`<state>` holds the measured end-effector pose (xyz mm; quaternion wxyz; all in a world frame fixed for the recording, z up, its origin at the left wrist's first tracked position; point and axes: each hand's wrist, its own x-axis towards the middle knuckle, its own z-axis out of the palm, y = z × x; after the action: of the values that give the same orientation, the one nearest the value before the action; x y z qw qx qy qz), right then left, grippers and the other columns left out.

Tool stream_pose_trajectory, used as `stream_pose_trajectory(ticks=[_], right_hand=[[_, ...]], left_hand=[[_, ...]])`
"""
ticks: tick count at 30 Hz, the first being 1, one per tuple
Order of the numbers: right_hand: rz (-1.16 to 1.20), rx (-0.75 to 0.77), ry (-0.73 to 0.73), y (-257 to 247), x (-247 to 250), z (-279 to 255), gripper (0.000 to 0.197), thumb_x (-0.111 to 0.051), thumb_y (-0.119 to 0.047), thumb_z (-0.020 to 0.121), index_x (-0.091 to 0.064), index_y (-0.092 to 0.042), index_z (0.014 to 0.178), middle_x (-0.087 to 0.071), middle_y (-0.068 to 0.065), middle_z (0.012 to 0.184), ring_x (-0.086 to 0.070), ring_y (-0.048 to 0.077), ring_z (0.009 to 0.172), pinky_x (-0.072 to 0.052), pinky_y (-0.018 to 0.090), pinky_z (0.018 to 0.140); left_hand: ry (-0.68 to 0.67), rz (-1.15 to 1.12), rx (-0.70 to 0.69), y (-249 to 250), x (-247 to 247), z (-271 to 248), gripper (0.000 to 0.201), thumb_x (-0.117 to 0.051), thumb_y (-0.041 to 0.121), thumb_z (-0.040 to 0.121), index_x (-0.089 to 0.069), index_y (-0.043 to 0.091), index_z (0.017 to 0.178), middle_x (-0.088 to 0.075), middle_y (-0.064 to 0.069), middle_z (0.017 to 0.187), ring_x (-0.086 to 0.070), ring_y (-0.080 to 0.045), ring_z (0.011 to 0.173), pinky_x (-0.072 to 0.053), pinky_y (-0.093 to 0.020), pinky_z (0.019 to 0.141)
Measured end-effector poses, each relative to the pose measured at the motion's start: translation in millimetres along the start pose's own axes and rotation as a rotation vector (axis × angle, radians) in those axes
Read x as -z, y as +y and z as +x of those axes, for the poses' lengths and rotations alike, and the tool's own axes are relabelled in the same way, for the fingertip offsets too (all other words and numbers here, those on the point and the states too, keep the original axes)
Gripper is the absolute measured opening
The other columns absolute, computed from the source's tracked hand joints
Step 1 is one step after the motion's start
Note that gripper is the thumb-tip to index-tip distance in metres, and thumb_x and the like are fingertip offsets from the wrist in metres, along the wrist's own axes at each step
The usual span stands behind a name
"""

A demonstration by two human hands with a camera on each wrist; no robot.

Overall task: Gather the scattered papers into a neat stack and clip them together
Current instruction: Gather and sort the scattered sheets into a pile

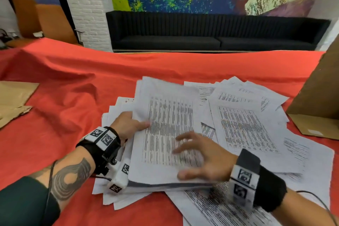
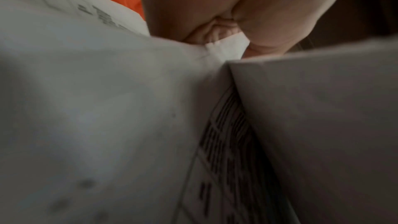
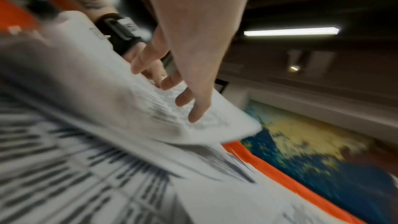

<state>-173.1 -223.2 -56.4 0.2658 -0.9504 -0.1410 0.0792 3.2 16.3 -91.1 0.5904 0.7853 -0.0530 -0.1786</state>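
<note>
Ceiling lamp [image 3: 291, 31] only beyond right hand [image 3: 189, 54]

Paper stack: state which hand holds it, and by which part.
The left hand grips the paper stack at its left edge, thumb on top. The right hand holds nothing, its spread fingers over the top sheet.

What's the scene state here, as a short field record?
surface: red cloth-covered table
gathered: thick stack of white printed sheets, partly lifted
left hand: grips the stack's left edge, thumb on top
right hand: fingers spread over the top sheet, blurred
loose: printed white sheets fanned out to the right, more under the stack
clip: not visible
other: brown cardboard box at right; flat brown cardboard at left
</note>
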Motion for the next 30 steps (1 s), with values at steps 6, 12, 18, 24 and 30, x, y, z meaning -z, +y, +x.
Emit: stream_pose_trajectory(ticks=[6,12,18,24,30], right_hand=[[0.629,-0.303,0.672,41,42,21,0.072,-0.085,-0.042,0.076,-0.050,-0.021,0.135,-0.056,0.001,0.139,-0.060,0.023,0.122,-0.048,0.053,0.106],[0.677,-0.012,0.964,6,62,39,0.032,-0.061,-0.022,0.085,-0.067,-0.012,0.115,-0.074,0.009,0.110,-0.071,0.028,0.102,-0.056,0.057,0.094],[0.682,0.277,1.124,-21,85,33,0.042,-0.064,-0.003,0.091,-0.050,0.005,0.130,-0.069,0.013,0.117,-0.069,0.022,0.107,-0.057,0.041,0.094],[0.641,0.078,1.129,-19,76,34,0.023,-0.062,-0.005,0.092,-0.050,-0.013,0.110,-0.062,0.004,0.095,-0.058,0.009,0.079,-0.050,0.035,0.072],[0.711,0.199,1.082,-35,90,28,0.028,-0.063,-0.009,0.089,-0.044,-0.023,0.105,-0.071,0.017,0.106,-0.071,0.036,0.092,-0.060,0.047,0.076]], left_hand=[[-0.140,-0.350,-0.257,54,1,-23,0.062,-0.086,0.025,0.074,-0.065,-0.005,0.124,-0.074,-0.023,0.118,-0.073,-0.036,0.103,-0.062,-0.047,0.090],[0.040,-0.054,-0.532,96,-32,-43,0.063,-0.088,0.055,0.074,-0.069,0.015,0.119,-0.077,-0.005,0.113,-0.073,-0.029,0.107,-0.058,-0.054,0.097],[0.265,-0.200,-0.712,121,-26,-54,0.055,-0.091,0.050,0.071,-0.072,0.010,0.105,-0.076,-0.004,0.114,-0.075,-0.026,0.101,-0.056,-0.046,0.097],[0.243,-0.125,-0.736,108,-31,-56,0.025,-0.084,0.022,0.083,-0.074,0.027,0.105,-0.078,0.019,0.096,-0.074,-0.001,0.096,-0.056,-0.019,0.087],[0.305,-0.190,-0.771,124,-27,-68,0.016,-0.086,0.025,0.083,-0.077,0.022,0.096,-0.080,0.011,0.090,-0.077,-0.007,0.088,-0.061,-0.026,0.081]])
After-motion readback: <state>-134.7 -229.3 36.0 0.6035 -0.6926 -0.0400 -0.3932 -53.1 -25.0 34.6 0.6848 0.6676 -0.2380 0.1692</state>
